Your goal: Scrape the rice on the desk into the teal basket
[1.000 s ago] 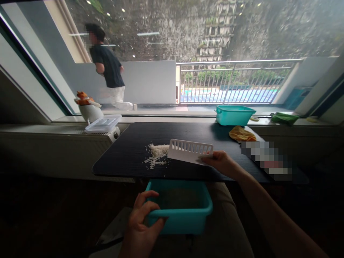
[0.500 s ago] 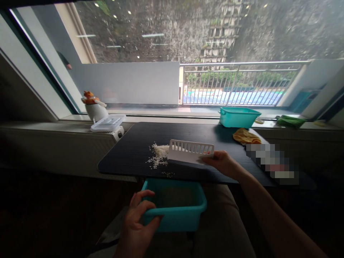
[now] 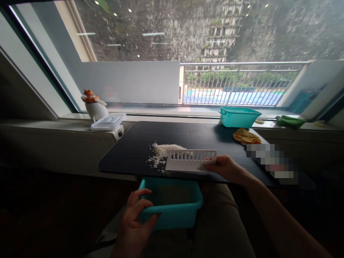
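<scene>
My right hand (image 3: 225,168) grips the right end of a white slotted plastic scraper (image 3: 190,161) that rests on its edge on the black tabletop (image 3: 129,150), close to the near edge. A small heap of white rice (image 3: 162,152) lies just behind and left of the scraper, and a few grains sit at the table edge. My left hand (image 3: 135,221) clasps the near left rim of a teal plastic basin (image 3: 172,201) held below the table edge, over my lap.
A second teal basin (image 3: 239,116) stands on the window sill at the back right, with a yellow cloth (image 3: 244,136) in front of it and a green cloth (image 3: 290,121) further right. A clear lidded box (image 3: 108,122) and a small figurine (image 3: 92,104) sit at the back left.
My right hand has drawn the scraper nearer to the table edge, leaving more rice visible behind it. The teal basin shifted slightly left. The person beyond the window left the view.
</scene>
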Available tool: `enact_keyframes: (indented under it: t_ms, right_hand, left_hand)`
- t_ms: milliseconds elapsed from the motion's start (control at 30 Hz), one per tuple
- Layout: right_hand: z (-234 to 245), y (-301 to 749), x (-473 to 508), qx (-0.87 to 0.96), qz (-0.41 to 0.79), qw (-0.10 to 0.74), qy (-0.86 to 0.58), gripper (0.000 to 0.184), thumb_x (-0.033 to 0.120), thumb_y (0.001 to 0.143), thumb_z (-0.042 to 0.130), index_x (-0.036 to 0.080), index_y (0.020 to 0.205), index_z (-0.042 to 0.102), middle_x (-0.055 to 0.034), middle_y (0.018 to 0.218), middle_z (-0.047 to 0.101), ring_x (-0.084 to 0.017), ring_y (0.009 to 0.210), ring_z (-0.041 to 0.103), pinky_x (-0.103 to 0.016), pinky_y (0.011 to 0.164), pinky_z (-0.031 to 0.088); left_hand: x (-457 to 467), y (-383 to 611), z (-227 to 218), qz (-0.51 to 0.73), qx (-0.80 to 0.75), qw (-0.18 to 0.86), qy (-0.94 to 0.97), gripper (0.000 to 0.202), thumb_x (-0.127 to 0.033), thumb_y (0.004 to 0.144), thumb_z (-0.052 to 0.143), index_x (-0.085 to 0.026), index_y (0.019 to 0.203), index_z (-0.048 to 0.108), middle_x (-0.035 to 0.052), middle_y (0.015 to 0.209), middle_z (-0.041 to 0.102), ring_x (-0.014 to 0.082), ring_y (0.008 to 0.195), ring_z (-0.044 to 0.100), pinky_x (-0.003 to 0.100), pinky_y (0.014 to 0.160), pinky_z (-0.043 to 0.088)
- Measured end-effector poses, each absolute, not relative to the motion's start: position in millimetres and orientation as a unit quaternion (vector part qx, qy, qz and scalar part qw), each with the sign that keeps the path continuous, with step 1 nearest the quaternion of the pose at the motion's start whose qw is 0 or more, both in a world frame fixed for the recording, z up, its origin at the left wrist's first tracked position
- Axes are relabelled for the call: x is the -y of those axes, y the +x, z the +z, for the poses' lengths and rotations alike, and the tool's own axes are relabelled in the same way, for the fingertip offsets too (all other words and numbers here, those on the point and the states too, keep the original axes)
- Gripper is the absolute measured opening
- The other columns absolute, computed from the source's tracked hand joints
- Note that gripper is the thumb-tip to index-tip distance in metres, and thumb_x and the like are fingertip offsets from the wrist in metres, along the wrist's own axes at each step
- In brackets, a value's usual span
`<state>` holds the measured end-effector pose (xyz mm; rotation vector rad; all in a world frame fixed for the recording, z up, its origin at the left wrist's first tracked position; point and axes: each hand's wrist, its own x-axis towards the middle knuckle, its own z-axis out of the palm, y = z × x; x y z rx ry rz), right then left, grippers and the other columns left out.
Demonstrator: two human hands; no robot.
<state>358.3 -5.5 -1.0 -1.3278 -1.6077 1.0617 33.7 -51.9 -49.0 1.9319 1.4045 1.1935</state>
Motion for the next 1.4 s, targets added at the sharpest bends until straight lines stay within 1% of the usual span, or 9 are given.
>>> enact_keyframes:
  t_ms: [133,300,400,500,733,967,1067,1200,1400]
  right_hand:
    - [-6.2,365.5,7.1,0.608,0.414,0.412,-0.537,0.035,0.044,0.073,0.069,0.017,0.094,0.074,-0.0066,0.095,0.075,-0.027,0.089,0.067,-0.042,0.086,0.051]
    - [-3.2,363.7,18.3,0.612,0.451,0.389,-0.521,0.033,0.040,0.075,0.068,0.018,0.098,0.073,-0.0066,0.099,0.074,-0.027,0.094,0.066,-0.040,0.088,0.050]
    - [0.8,359.1,22.1,0.626,0.465,0.368,-0.506,0.032,0.039,0.076,0.067,0.018,0.099,0.073,-0.0054,0.099,0.074,-0.026,0.095,0.066,-0.039,0.088,0.050]
    - [2.0,354.2,17.8,0.628,0.452,0.383,-0.505,0.033,0.041,0.075,0.068,0.018,0.098,0.073,-0.0051,0.098,0.074,-0.025,0.094,0.066,-0.039,0.087,0.051]
    - [1.6,336.7,0.3,0.605,0.419,0.411,-0.539,0.034,0.044,0.067,0.072,0.016,0.086,0.076,-0.0056,0.085,0.076,-0.026,0.080,0.068,-0.040,0.079,0.053]
    - [4.8,331.0,4.0,0.644,0.456,0.374,-0.487,0.033,0.041,0.073,0.069,0.019,0.097,0.073,-0.0038,0.096,0.074,-0.027,0.094,0.065,-0.040,0.087,0.050]
    - [4.2,332.3,-2.6,0.639,0.436,0.396,-0.495,0.031,0.040,0.073,0.069,0.018,0.094,0.074,-0.0045,0.096,0.074,-0.026,0.091,0.066,-0.041,0.085,0.051]
    - [1.9,326.3,-21.7,0.617,0.423,0.438,-0.499,0.029,0.040,0.070,0.071,0.016,0.087,0.075,-0.0050,0.088,0.075,-0.025,0.082,0.068,-0.041,0.081,0.052]
    - [-4.6,312.7,-43.1,0.625,0.435,0.428,-0.487,0.030,0.039,0.070,0.070,0.015,0.089,0.074,-0.0053,0.088,0.075,-0.024,0.081,0.068,-0.041,0.081,0.052]
  left_hand:
    - [53.1,35.3,-46.7,0.438,-0.515,0.240,0.697,0.014,-0.031,0.070,0.064,-0.021,0.061,0.059,0.0055,0.106,0.057,0.0249,0.095,0.057,0.037,0.085,0.046]
    - [51.6,36.0,-47.4,0.446,-0.511,0.233,0.697,0.018,-0.035,0.070,0.064,-0.021,0.061,0.059,0.0062,0.104,0.059,0.0239,0.093,0.059,0.033,0.078,0.049]
    - [51.2,36.8,-48.3,0.450,-0.506,0.227,0.700,0.018,-0.035,0.071,0.063,-0.021,0.061,0.059,0.0065,0.104,0.059,0.0236,0.093,0.059,0.034,0.081,0.048]
    - [51.7,36.5,-48.8,0.449,-0.508,0.225,0.700,0.017,-0.034,0.071,0.062,-0.021,0.061,0.058,0.0067,0.104,0.059,0.0243,0.093,0.059,0.036,0.084,0.048]
    - [52.8,33.4,-48.3,0.429,-0.519,0.237,0.701,0.015,-0.032,0.071,0.062,-0.021,0.061,0.059,0.0073,0.107,0.057,0.0264,0.097,0.057,0.041,0.087,0.047]
    - [51.1,31.0,-48.4,0.444,-0.512,0.211,0.704,0.012,-0.030,0.071,0.062,-0.021,0.062,0.060,0.0067,0.106,0.059,0.0251,0.094,0.060,0.039,0.086,0.048]
    - [50.7,28.8,-48.0,0.429,-0.514,0.204,0.714,0.012,-0.030,0.070,0.062,-0.021,0.062,0.060,0.0062,0.105,0.059,0.0241,0.093,0.060,0.037,0.083,0.050]
    - [49.8,25.4,-49.0,0.424,-0.516,0.198,0.717,0.013,-0.030,0.071,0.062,-0.021,0.062,0.060,0.0070,0.105,0.059,0.0244,0.095,0.060,0.037,0.083,0.050]
    - [48.4,22.7,-50.0,0.435,-0.515,0.191,0.714,0.008,-0.024,0.069,0.061,-0.021,0.062,0.060,0.0059,0.105,0.059,0.0235,0.093,0.060,0.034,0.081,0.051]
